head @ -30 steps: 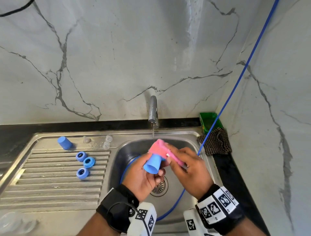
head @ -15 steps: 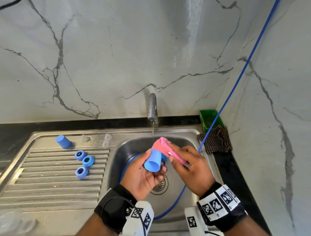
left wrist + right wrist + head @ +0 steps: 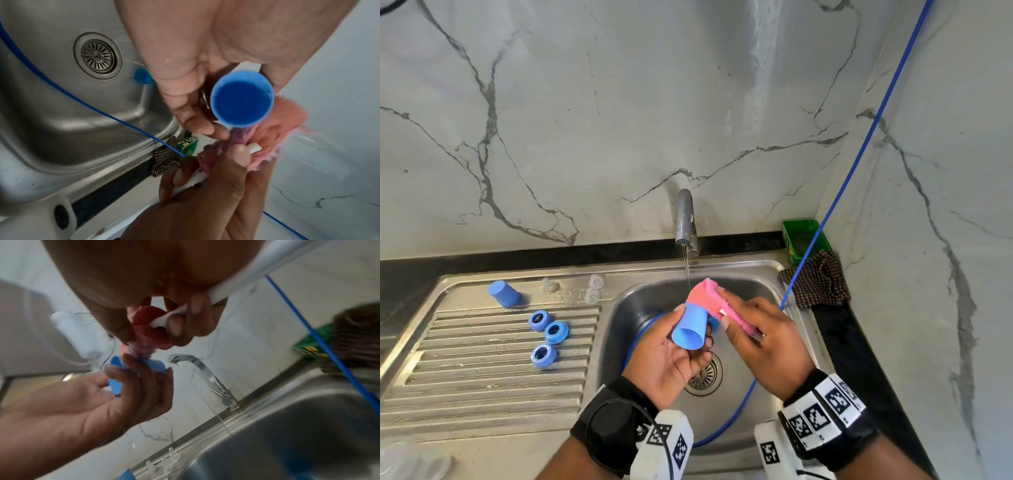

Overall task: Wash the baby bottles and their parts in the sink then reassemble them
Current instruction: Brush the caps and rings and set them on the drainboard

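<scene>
Marble-look wall behind, steel sink (image 3: 784, 298) with a ribbed draining surface (image 3: 482, 359) on its left, and a thin stream of water running from the tap (image 3: 686, 219).

Over the basin, the left hand (image 3: 671, 356) grips a blue bottle cap (image 3: 690, 327) between thumb and fingers. Its long axis runs roughly from the person toward the tap, tilted, with the open mouth facing back toward the camera and the closed end pointing up toward the water. The right hand (image 3: 763, 342) is clenched around the white handle of a pink bottle brush (image 3: 709, 298), and the pink head sits against the far, closed end of the cap.

The left wrist view looks straight into the cap (image 3: 242, 99), so you see the hollow blue inside (the head view only gives the rim). It also catches another small blue piece (image 3: 142, 78) lying on the sink floor near the drain (image 3: 97, 56), mostly hidden behind the hands from above. The right wrist view shows the white handle (image 3: 170, 318) pinched under the fingers (image 3: 174, 326), and the tap from the side with its stream.

On the draining surface: a second blue cap (image 3: 503, 294) lying tilted, three blue collar rings (image 3: 548, 334) in a loose cluster, and a few clear teats (image 3: 592, 289) near the back edge. A blue cable (image 3: 859, 154) runs down the wall into the basin. A checked cloth (image 3: 818, 284) and a green soap tray (image 3: 804, 238) sit in the right corner.
</scene>
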Tool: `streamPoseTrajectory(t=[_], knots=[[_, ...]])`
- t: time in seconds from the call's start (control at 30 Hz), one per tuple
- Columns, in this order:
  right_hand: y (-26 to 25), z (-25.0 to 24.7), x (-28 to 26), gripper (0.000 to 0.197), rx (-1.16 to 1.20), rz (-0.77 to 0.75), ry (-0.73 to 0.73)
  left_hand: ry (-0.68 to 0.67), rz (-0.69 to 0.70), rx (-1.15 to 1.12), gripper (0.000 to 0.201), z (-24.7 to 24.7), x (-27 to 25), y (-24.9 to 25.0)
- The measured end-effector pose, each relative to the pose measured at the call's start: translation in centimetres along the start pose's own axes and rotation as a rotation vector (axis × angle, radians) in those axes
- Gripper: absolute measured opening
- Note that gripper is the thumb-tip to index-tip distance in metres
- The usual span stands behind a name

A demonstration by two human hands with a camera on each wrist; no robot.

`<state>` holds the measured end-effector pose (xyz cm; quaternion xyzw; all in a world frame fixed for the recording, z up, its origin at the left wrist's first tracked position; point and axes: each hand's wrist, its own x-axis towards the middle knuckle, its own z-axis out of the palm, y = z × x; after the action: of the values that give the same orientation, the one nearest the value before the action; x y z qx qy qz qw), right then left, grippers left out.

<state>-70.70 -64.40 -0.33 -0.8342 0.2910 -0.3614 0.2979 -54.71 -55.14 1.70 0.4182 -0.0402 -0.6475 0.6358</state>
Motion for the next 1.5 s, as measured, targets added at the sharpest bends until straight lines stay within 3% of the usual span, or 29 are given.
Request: streamPoseTrajectory(t=[0.1,0.23,0.33,0.47,0.6,0.7,0.83,0.93,1.07,1.2,1.27,1.33,1.4,1.5], knots=[[-0.4,0.4,-0.5,0.048,0.03,-0.113,-0.109,-0.037,0.023,-0.014,0.037,0.1,0.0,0.0],[0.3,0.0,-0.3,0.049,-0.005,-0.001,-0.023,-0.085,-0.03,-0.031,0.041,0.0,0.1,0.1],[-0.2,0.3,-1.0,0.048,0.006,-0.125,-0.138,-0.064,-0.004,0.038,0.045,-0.1,0.3,0.0],[0.6,-0.2,-0.2,0.047,-0.016,0.03,-0.011,-0.067,-0.021,0.054,0.04,0.2,0.2,-0.1],[0.0,0.4,-0.5,0.047,0.005,-0.106,-0.132,-0.029,0.01,0.077,0.047,-0.5,0.5,-0.3],[1.0,0.1,0.3,0.048,-0.031,0.049,-0.014,-0.009,-0.016,0.042,0.043,-0.4,0.6,-0.3],[0.7,0.6,-0.2,0.049,0.049,-0.045,-0.113,-0.004,0.017,-0.015,0.043,-0.5,0.5,-0.3],[1.0,0.5,0.2,0.049,-0.003,0.052,-0.033,-0.026,-0.012,-0.034,0.043,-0.6,0.5,0.0],[0.3,1.1,-0.5,0.048,0.046,-0.089,-0.158,0.012,0.036,0.037,0.049,-1.0,1.0,-0.2],[1.1,0.8,0.5,0.049,0.007,0.047,-0.064,-0.011,0.06,0.067,0.033,-1.2,1.2,-0.4],[0.5,1.1,0.3,0.048,0.023,-0.06,-0.137,-0.04,0.098,0.073,0.034,-1.6,1.2,-0.5],[0.4,1.3,0.3,0.047,0.015,-0.086,-0.165,-0.079,0.14,0.109,0.036,-2.1,1.3,-0.6],[1.4,0.6,1.2,0.048,-0.013,0.047,-0.05,-0.083,0.18,0.194,0.034,-2.8,1.7,-0.8],[1.8,-0.6,2.0,0.046,0.061,0.132,0.018,-0.086,0.332,0.53,0.051,-3.8,2.1,-0.8]])
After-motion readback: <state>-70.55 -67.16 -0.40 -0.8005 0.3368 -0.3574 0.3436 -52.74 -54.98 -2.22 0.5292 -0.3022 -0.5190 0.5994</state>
